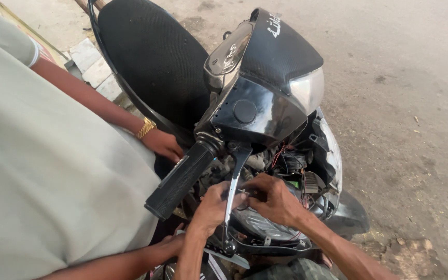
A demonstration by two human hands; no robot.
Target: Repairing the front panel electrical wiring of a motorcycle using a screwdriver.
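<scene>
Your left hand (211, 207) and right hand (273, 199) both pinch a small part, too hidden to identify, in the scooter's exposed wiring cavity (291, 171), under the glossy black handlebar cowl (255, 111). The silver brake lever (233, 192) crosses between them, the black rubber grip (180, 181) just left. A co-worker's hands (164, 145) crowd that side; bare concrete ground (405, 103) lies open right.

We see the scene in even daylight, bright but soft, with no hard-edged shadows on the dusty ground (405, 103). Glare sits on the glossy black front cowl (257, 116) and on the pale headlamp lens (307, 88), which reads nearly white. The open cavity of wiring (294, 166) below lies in deeper shade, its detail murky. Our wide lens bends the seat (151, 57) and the frame's edges. The pale shirt (42, 176) close to the camera is soft; the middle stays sharp, without motion blur.
</scene>
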